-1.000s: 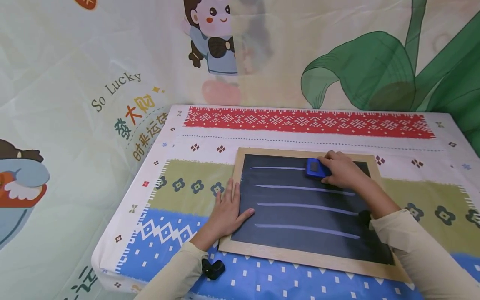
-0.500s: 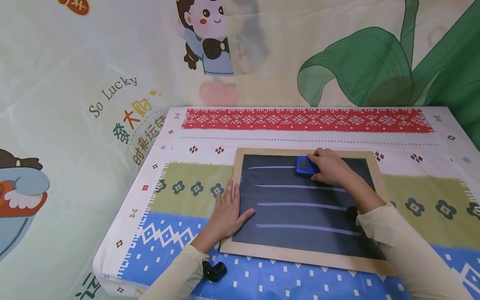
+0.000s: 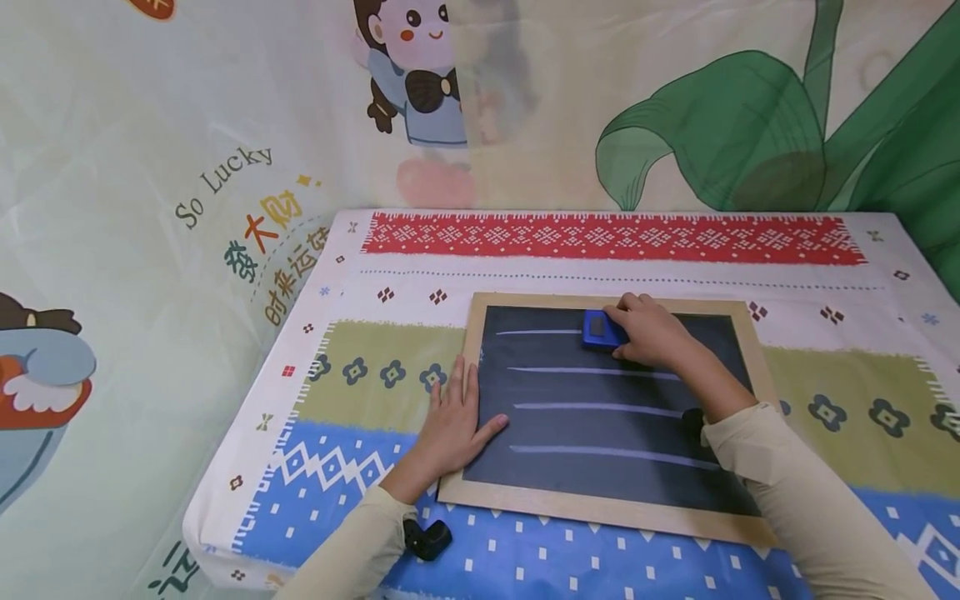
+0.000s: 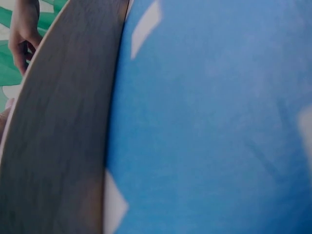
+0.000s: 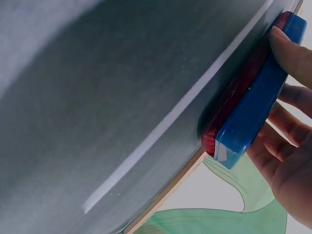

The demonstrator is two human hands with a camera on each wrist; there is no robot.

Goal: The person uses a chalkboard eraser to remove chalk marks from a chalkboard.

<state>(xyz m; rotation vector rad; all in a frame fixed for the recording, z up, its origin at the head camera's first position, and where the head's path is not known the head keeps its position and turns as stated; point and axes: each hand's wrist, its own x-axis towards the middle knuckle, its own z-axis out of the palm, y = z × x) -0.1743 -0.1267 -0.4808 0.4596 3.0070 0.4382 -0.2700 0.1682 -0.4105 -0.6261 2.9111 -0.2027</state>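
A wood-framed blackboard (image 3: 570,500) lies on the table with several pale chalk lines across it. My right hand (image 3: 649,330) grips a blue board eraser (image 3: 597,332) between thumb and fingers, on the top line near the far frame edge. In the right wrist view the eraser (image 5: 258,92) shows a dark red pad against the board, and a chalk line (image 5: 175,114) runs beside it. The top line (image 3: 536,332) is visible only left of the eraser. My left hand (image 3: 450,425) rests with straight fingers on the left frame edge, its thumb reaching onto the black surface.
A patterned cloth (image 3: 360,500) covers the table. Behind it hangs a printed curtain (image 3: 540,167) with a cartoon figure and green leaves. A black wrist device (image 3: 427,540) sits at the left cuff, and another (image 3: 692,427) at the right cuff.
My right hand has slid the eraser leftward along the top chalk line, and the line's visible stretch has become shorter. The left hand has stayed on the frame.
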